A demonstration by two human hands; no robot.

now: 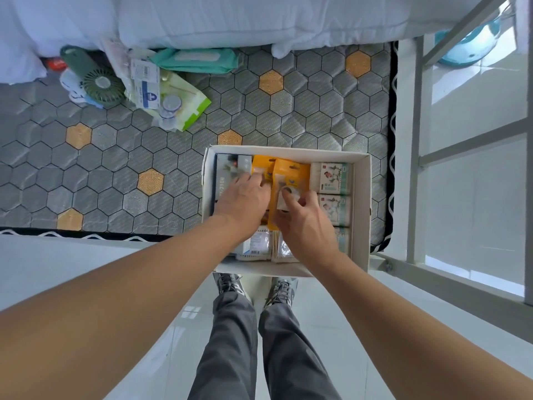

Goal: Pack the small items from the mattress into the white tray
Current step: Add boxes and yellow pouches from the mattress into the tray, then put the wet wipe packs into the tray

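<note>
The white tray (360, 203) sits at the near edge of the hexagon-patterned mattress (115, 174). Both my hands are inside it. My right hand (302, 223) grips an orange blister pack (291, 174) near its lower half. My left hand (245, 197) presses flat on a second orange pack (261, 167) beside a grey box (230, 166). Tissue packs (333, 174) line the tray's right side, and cotton swab packs (259, 246) lie at its near end. Loose on the mattress at the far left lie a green hand fan (99, 82), a white labelled packet (145, 85), a green-edged pouch (187, 102) and teal wipes (199, 60).
A white duvet and pillow (202, 18) cover the far side of the bed. A white metal bed frame (415, 140) runs along the right, with a blue basin (467, 44) beyond it. My legs and shoes (230, 284) stand on a glossy white floor.
</note>
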